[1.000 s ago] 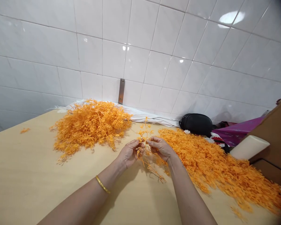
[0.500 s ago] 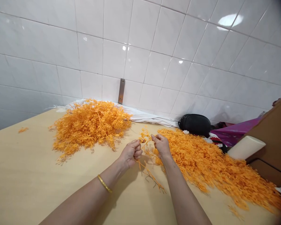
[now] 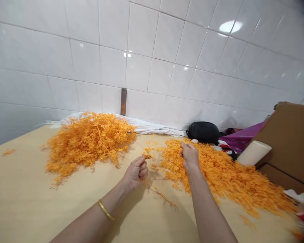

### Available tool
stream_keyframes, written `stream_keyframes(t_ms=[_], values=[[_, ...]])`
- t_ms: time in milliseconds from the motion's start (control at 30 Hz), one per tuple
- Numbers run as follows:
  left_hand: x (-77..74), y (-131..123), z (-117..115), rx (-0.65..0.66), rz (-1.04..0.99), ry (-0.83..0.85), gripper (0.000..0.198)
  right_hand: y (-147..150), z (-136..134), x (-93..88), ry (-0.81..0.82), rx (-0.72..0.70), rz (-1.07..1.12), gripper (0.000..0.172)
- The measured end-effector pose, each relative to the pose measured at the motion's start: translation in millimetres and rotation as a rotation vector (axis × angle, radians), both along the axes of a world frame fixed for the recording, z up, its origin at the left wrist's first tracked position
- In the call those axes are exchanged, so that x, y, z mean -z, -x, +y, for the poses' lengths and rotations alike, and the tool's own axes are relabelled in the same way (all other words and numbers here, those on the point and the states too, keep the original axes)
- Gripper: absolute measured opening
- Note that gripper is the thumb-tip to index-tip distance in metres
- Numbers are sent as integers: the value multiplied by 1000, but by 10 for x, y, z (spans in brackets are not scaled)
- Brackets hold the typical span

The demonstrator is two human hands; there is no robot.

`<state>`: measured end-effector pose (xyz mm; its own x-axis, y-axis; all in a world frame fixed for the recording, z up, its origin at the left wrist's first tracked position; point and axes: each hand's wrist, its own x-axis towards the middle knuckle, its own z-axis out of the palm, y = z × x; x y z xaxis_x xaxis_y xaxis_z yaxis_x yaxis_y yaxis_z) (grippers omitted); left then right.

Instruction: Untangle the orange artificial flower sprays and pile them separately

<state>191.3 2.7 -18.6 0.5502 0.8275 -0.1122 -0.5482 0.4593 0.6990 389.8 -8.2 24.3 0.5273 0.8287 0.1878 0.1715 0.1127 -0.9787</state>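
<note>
My left hand (image 3: 136, 173), with a gold bangle (image 3: 106, 210) on its wrist, is closed around an orange artificial sprig (image 3: 162, 195). Thin branches of the sprig trail to the right, and its tufted end shows above my thumb. Over the near edge of the right-hand pile of orange sprigs (image 3: 225, 179) is my right hand (image 3: 191, 157), its fingers pinched together. What they hold, if anything, I cannot make out. A second, bushy heap of orange sprigs (image 3: 91, 141) lies to the left, beyond my left hand.
Against the tiled wall (image 3: 162, 40) lies a white cloth (image 3: 152, 128). A black pouch (image 3: 204, 132) sits behind the right pile. Farther right are a cream cylinder (image 3: 254, 153), purple material (image 3: 243, 136) and a cardboard box (image 3: 288, 141). A loose orange scrap (image 3: 9, 152) lies far left.
My right hand has moved right, away from my left hand and the sprig, to over the right pile. My left hand still grips the sprig. The view has shifted slightly right.
</note>
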Motion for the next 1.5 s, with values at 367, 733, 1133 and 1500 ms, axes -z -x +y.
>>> stream_keyframes(t_ms=[367,733,1133,1500], values=[[27,24,63,-61,61,-52,18,338,-78,-135,86,-411,185,29],[-49,35,-7,-29,172,-217,24,693,-13,29,149,-584,44,33],[-15,47,32,-5,238,-171,29,677,17,44,156,-479,-15,24],[25,-2,81,-71,146,-242,19,447,-68,-105,110,-599,88,24]])
